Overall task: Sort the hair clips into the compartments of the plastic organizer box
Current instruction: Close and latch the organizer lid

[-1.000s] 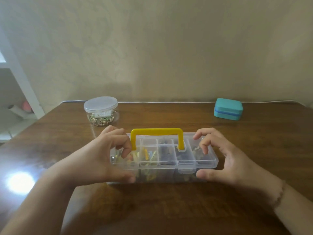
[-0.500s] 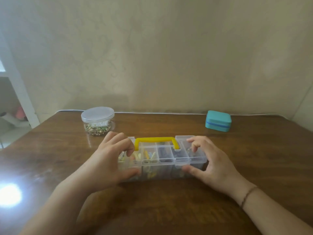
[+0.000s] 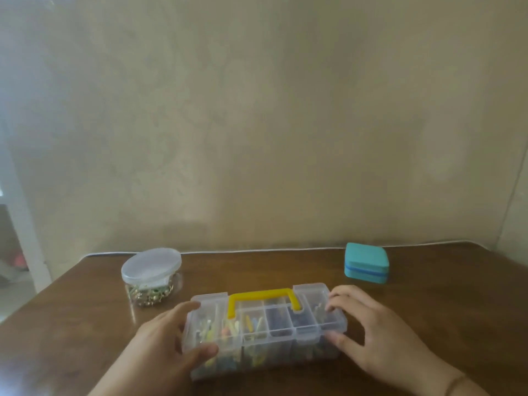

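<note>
Now the plastic organizer box (image 3: 265,330) lies flat on the wooden surface (image 3: 85,338), lid shut, its long axis running left to right with the right end turned slightly farther away. Its yellow handle (image 3: 263,295) sits along the far long side. Through the clear lid, pale coloured hair clips (image 3: 228,328) show in the left compartments and darker contents in the right ones; individual pieces are too blurred to tell apart.

The left hand (image 3: 163,344) wraps the box's left end, thumb on the near wall and fingers curled over the top. The right hand (image 3: 371,330) clasps the right end the same way. Each grip is closed about the box.

Compared with half a second ago, the view has tilted upward, so the box and hands sit lower in the frame; the hold looks unchanged.

A lidded clear jar (image 3: 151,277) stands far left and a teal case (image 3: 366,262) far right, both well apart from the box. Bare surface lies open left and right of the box, and the far edge meets the wall.
</note>
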Motion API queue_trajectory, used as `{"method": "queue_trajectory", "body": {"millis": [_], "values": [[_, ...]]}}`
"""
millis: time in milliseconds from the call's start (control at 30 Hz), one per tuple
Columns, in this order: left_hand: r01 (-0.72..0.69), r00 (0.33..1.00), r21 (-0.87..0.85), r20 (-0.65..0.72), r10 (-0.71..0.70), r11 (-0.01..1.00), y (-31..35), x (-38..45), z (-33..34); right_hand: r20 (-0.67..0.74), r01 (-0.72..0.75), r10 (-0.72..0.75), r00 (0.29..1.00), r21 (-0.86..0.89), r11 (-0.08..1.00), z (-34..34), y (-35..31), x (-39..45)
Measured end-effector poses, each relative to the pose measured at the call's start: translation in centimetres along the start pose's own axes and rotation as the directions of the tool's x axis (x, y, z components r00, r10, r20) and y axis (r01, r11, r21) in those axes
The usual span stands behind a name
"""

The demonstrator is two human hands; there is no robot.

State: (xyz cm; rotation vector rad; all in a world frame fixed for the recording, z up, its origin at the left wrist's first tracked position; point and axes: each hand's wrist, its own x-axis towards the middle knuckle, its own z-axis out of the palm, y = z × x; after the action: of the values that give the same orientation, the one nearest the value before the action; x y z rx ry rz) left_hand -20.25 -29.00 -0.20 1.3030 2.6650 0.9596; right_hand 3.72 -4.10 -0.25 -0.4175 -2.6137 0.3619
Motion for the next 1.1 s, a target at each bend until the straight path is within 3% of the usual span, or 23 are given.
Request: {"method": "queue_trajectory", "body": {"millis": [133,233,633,733,833,967,1033,1100], "values": [[0.026,0.995,0.021,-0.096,-0.024,0.999,0.8,5.5,2.8,0.001,-0.106,0.106,0.994,-0.047,0.993,0.8,2.5,5.3],[0.059,0.979,-0.059,-0.189,-0.070,0.996,0.6,9.9,5.0,-0.042,-0.186,0.185,0.982,-0.012,0.983,2.9,4.5,9.4],[0.180,0.960,-0.277,-0.158,-0.229,0.944,-1.1,22.7,9.4,-0.216,-0.353,0.334,0.917,-0.053,0.934,7.1,9.6,19.1],[0.182,0.964,-0.191,-0.156,-0.213,0.965,-1.4,23.1,9.5,-0.261,-0.372,0.331,0.907,-0.129,0.919,7.5,9.7,18.8],[0.115,0.982,0.082,-0.158,-0.101,0.990,-1.0,21.3,9.1,-0.222,-0.371,0.333,0.916,-0.155,0.916,7.6,9.8,18.9],[0.104,0.939,0.567,-0.328,0.108,0.817,-3.1,17.4,6.3,-0.066,-0.328,0.321,0.945,-0.146,0.933,6.8,9.9,18.7],[0.203,0.919,0.612,-0.388,0.066,0.765,-5.5,15.6,4.1,-0.185,-0.279,0.244,0.952,-0.191,0.941,6.6,9.7,17.6],[0.311,0.889,0.550,-0.457,-0.032,0.775,-7.6,13.9,2.3,-0.318,-0.203,0.112,0.941,-0.270,0.941,6.5,9.4,16.2]]}}
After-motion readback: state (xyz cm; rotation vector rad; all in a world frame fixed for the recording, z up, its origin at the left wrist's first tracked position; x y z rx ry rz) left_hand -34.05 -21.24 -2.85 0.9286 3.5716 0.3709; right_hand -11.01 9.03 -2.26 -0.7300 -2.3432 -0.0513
